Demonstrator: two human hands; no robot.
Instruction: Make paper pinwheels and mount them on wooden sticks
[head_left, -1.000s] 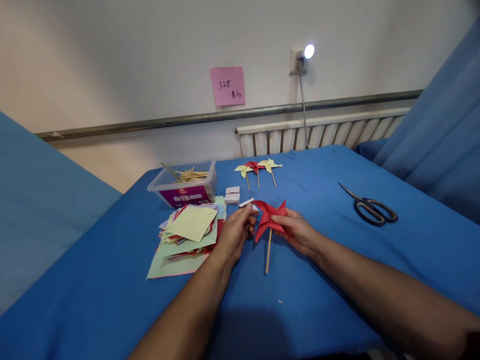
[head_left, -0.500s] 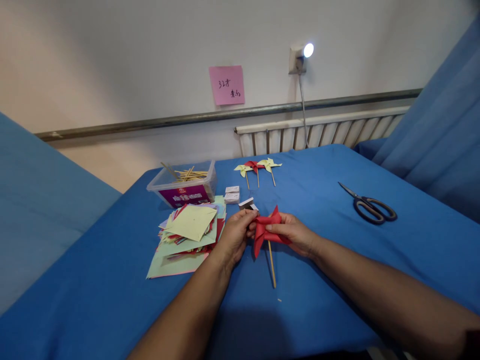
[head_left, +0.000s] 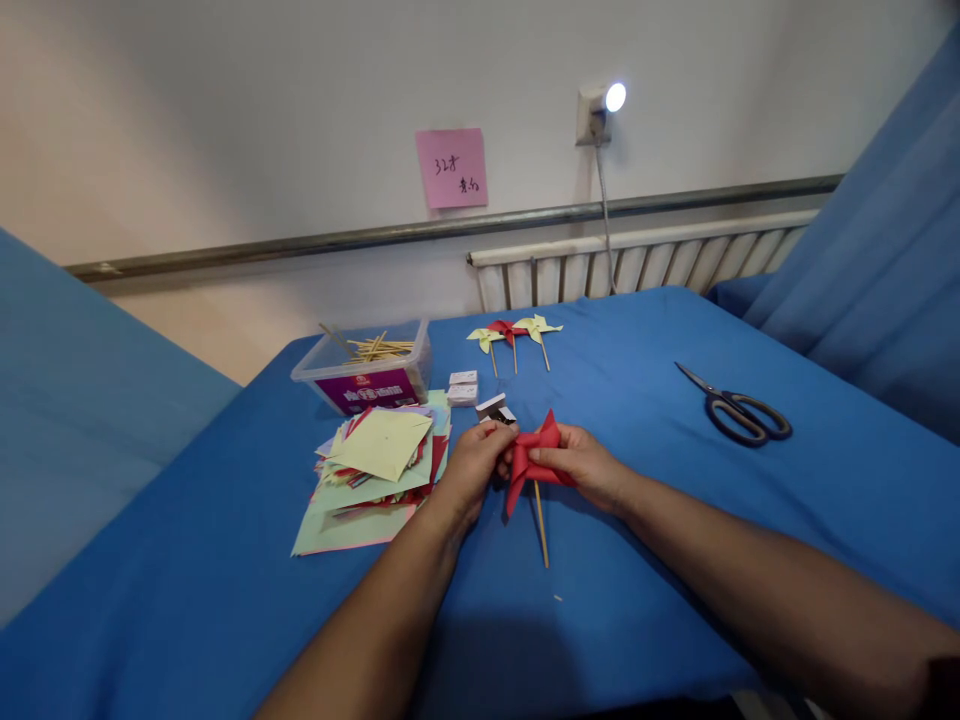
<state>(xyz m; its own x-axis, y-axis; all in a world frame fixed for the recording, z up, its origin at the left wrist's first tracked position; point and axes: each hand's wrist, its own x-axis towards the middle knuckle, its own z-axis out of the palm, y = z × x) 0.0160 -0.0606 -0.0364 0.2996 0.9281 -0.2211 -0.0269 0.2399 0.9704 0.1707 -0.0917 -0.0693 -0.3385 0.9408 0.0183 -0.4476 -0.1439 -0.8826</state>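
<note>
A red paper pinwheel (head_left: 531, 462) on a thin wooden stick (head_left: 541, 525) is held just above the blue table. My right hand (head_left: 589, 463) grips its paper from the right, fingers closed over the folds. My left hand (head_left: 474, 468) pinches the pinwheel's left side at the centre with fingertips together. The stick points down toward me. A small dark and white box (head_left: 495, 409) lies just behind my left fingers.
A stack of coloured paper squares (head_left: 375, 465) lies left of my hands. Behind it stands a clear tub of wooden sticks (head_left: 365, 369), with two small white boxes (head_left: 463, 388) beside it. Three finished pinwheels (head_left: 514, 334) lie further back. Scissors (head_left: 735, 411) rest at the right.
The pinwheel has turned from face-on to edge-on and folded together. My left hand moved right from beside it and now pinches its centre. The stick's lower end swung slightly right.
</note>
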